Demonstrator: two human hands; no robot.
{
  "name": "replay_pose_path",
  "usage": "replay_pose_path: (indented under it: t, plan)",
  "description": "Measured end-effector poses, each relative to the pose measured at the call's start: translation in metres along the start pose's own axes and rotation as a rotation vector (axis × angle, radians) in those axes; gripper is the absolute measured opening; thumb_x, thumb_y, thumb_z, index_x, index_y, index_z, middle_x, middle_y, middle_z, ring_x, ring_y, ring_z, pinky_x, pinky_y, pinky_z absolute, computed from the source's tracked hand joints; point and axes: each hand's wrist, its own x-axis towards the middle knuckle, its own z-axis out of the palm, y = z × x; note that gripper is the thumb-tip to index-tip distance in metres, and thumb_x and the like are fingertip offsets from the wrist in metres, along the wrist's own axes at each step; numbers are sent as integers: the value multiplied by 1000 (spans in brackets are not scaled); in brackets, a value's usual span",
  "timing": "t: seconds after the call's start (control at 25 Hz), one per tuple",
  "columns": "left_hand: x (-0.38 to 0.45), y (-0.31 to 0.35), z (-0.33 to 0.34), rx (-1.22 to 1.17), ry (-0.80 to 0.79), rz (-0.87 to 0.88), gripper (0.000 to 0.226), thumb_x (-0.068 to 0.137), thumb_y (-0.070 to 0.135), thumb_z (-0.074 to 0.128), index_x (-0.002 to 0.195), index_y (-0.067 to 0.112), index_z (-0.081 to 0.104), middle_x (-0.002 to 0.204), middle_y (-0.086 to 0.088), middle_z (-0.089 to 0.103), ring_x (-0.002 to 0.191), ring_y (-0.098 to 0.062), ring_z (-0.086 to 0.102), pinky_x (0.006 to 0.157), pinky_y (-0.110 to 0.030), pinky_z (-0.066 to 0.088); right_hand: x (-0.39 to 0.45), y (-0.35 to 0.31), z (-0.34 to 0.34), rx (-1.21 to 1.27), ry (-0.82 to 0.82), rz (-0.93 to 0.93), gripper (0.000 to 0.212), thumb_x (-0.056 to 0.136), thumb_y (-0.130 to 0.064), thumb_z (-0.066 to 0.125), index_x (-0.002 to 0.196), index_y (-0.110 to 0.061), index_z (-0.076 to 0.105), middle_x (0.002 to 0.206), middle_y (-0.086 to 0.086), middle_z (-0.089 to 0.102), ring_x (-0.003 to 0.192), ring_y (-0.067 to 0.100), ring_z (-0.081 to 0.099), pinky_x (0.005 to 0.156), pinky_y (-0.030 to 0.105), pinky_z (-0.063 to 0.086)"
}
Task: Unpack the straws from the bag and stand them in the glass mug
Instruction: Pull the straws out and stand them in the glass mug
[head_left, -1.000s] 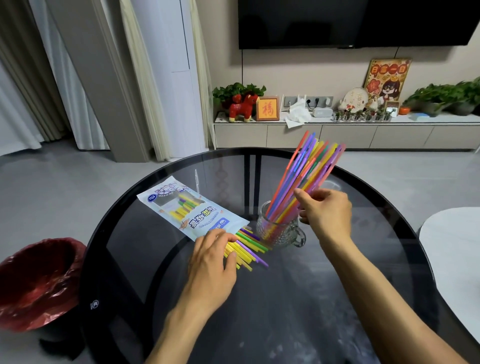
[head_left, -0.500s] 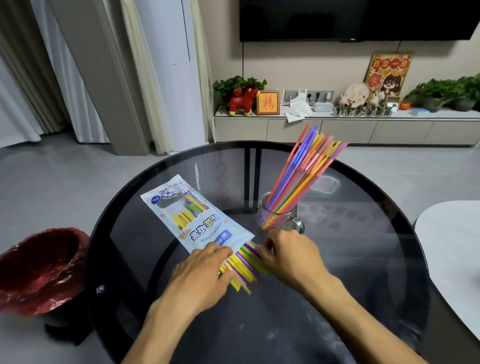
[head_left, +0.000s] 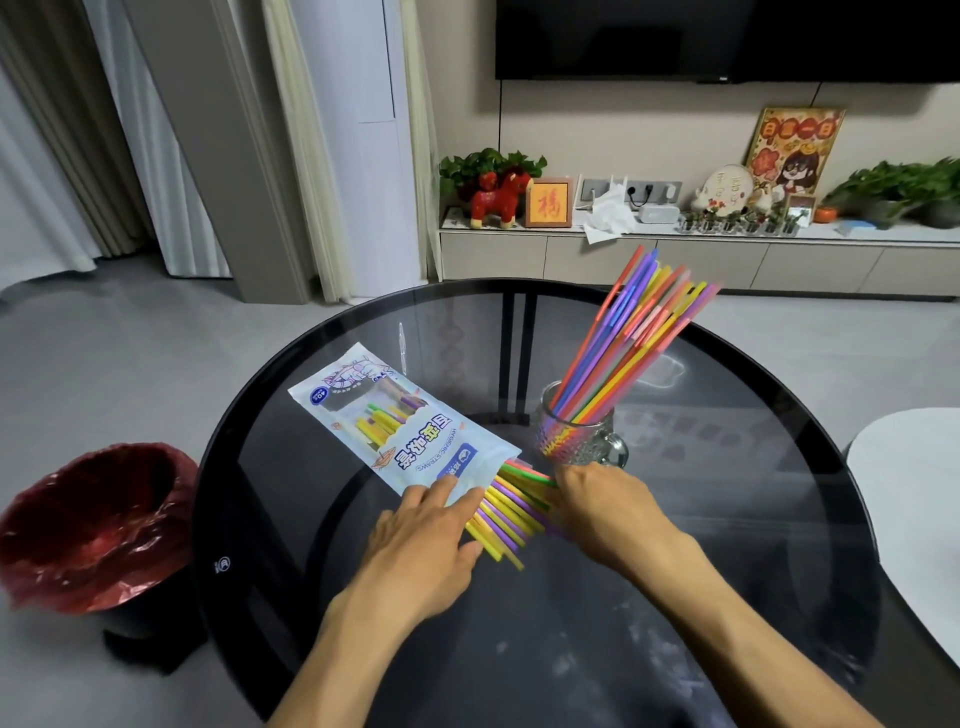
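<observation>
Now our right hand, back from the glass mug, closes its grip on more straws at the bag mouth. Our left hand presses flat, fingers spread; the next batch looks ready to lift.

Table: dark smoked glass, glossy, reflections carried, pale smears seen near the front.
Bag: thin printed plastic film, slightly shiny, with a clear window.
Straws: smooth coloured plastic, matt to satin.
Mug: clear glass, pressed with a knobbly pattern.
Bin liner: crinkled red plastic, glossy.
</observation>
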Motion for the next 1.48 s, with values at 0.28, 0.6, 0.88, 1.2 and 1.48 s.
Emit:
replay_pose_path:
  t: [0.28, 0.6, 0.88, 1.2, 1.48]
  plan:
    - [1, 4, 3, 59, 13, -30, 60, 97, 45, 41, 150, 37, 12, 160, 6, 13, 142, -19, 18, 108, -42, 31, -2, 21, -13, -121, -20, 43, 22, 97, -24, 44, 106, -11, 59, 114, 14, 67, 104, 36, 63, 68, 34, 38]
    - [23, 10, 22, 52, 68, -179, 62, 97, 54, 26, 151, 31, 7, 162, 1, 3, 144, -23, 9, 107, -50, 22, -18, 93, -69, 387, -283, 214, 28, 101, -23, 46, 80, -10, 59, 69, 6, 55, 54, 19, 54, 52, 32, 54]
    - [28, 13, 16, -107, 105, -245, 78, 95, 52, 37, 153, 20, -3, 164, 0, -2, 149, -20, 6, 110, -47, 21, -31, 95, -79, 1200, -89, 112, 31, 98, -27, 49, 83, -3, 62, 51, 5, 38, 44, 19, 40, 52, 37, 47]
    - [9, 34, -6, 114, 754, 220, 69, 75, 4, 36, 142, 19, 41, 151, -5, 41, 143, -26, 32, 118, -54, 6, -28, 39, -64, 1220, -746, -273, 29, 99, -28, 48, 82, -7, 59, 40, 5, 44, 38, 18, 52, 58, 33, 51]
    - [-9, 41, -49, -500, 678, 156, 20, 90, 14, 43, 103, 18, 59, 92, 2, 69, 87, -24, 65, 75, -34, 48, -21, 40, -71, 1691, -326, 11, 66, 89, -61, 34, 93, -8, 74, 77, 21, 71, 58, 30, 66, 66, 39, 50]
